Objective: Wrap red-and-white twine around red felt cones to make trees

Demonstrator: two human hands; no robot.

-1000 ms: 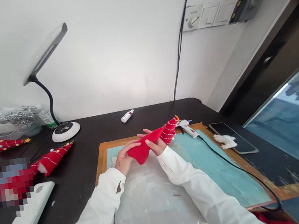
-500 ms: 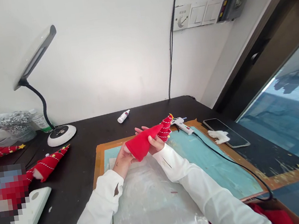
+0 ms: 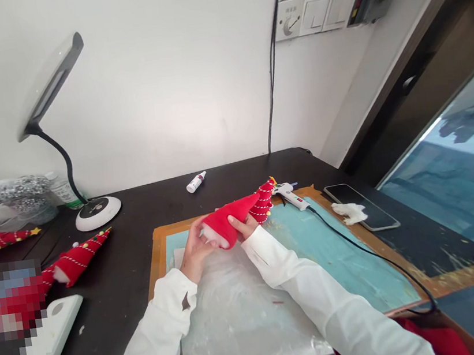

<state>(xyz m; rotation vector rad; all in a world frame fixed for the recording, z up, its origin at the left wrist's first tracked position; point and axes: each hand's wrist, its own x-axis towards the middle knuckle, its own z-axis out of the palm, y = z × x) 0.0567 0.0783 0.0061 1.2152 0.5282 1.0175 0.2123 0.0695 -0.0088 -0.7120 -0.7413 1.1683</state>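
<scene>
Felt cone (image 3: 225,221), red — clamped in left hand (image 3: 194,248), right hand (image 3: 243,226) — white stuffing (image 3: 212,236) showing.

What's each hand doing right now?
Left hand: closed, holding the red felt cone.
Right hand: closed, holding the same cone.

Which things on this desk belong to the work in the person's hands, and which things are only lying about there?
Belong to the work: the left hand, the right hand, the red felt cone they hold, and probably the hot glue gun beside it.

Only lying about: the phone, the white tissue, the small white bottle, the desk lamp.
</scene>
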